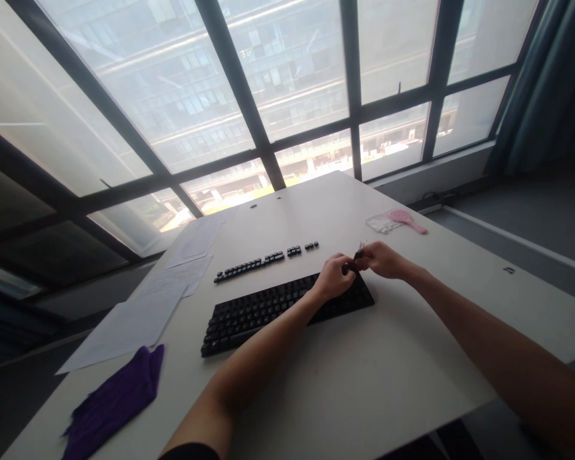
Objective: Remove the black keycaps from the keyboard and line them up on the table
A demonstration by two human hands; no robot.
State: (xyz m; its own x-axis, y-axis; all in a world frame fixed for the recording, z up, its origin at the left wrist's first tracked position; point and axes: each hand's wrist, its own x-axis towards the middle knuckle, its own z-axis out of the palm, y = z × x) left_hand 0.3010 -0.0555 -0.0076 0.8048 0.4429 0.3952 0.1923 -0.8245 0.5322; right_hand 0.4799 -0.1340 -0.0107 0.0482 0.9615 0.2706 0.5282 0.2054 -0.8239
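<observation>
A black keyboard (259,308) lies at a slant on the white table, and its right end is partly covered by my hands. My left hand (335,278) is over that end, its fingers closed in a pinch on a small black keycap (346,268). Right beside it, my right hand (382,260) grips what looks like a keycap puller (361,250), dark with thin pale wire ends pointing up. The fingertips of both hands meet or nearly meet. Behind the keyboard, loose black keycaps (249,266) stand in a row of several groups.
Toward the back right of the table (316,204) lie a pink hairbrush (405,219) and a clear plastic bag (379,222). White paper sheets (134,319) cover the left side, with a purple cloth (117,402) at the front left. Large windows rise beyond the table.
</observation>
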